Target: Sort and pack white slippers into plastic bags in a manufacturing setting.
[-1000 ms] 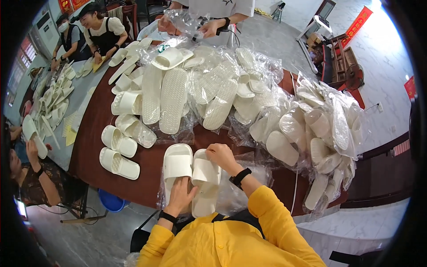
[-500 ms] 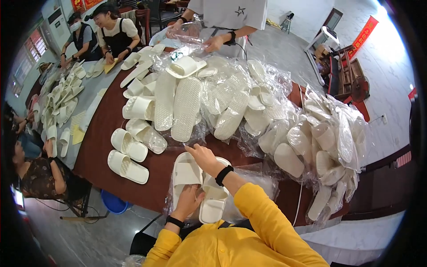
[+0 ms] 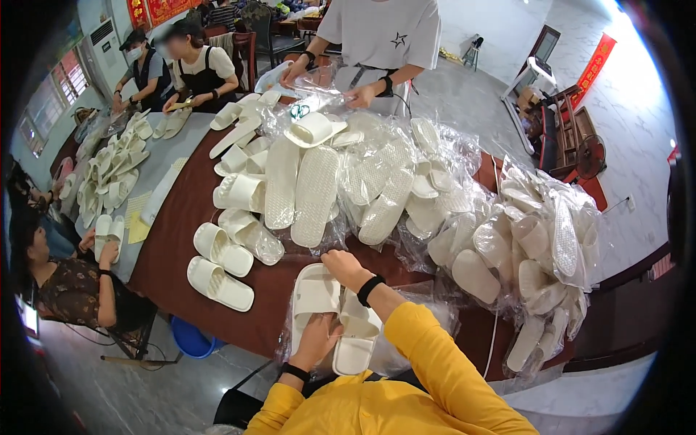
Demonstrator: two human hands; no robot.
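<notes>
A pair of off-white slippers (image 3: pixel 354 355) lies before me at the table's near edge, on and partly inside a clear plastic bag (image 3: pixel 428 313). Across the left slipper's strap rests my left hand (image 3: pixel 319 338), its fingers curled down between the two slippers and their tips hidden. My right hand (image 3: pixel 346 269) is at the far end of the pair, fingers drawn together by the bag's edge; the thin film in them is hard to see. Two unbagged slippers (image 3: pixel 221 284) and a bagged one (image 3: pixel 254 239) lie to the left.
Bagged slippers (image 3: pixel 377 181) heap across the brown table (image 3: pixel 163 254), with another pile (image 3: pixel 536 246) at right. Opposite, a person in white (image 3: pixel 380 36) handles plastic. People sit at a grey side table (image 3: pixel 163 138) with more slippers. A blue bucket (image 3: pixel 192 337) stands on the floor.
The view has shifted slightly, moving the scene right and down. My right hand's outstretched fingers have drawn in by the bag's edge. The seated person at left now has two slippers together.
</notes>
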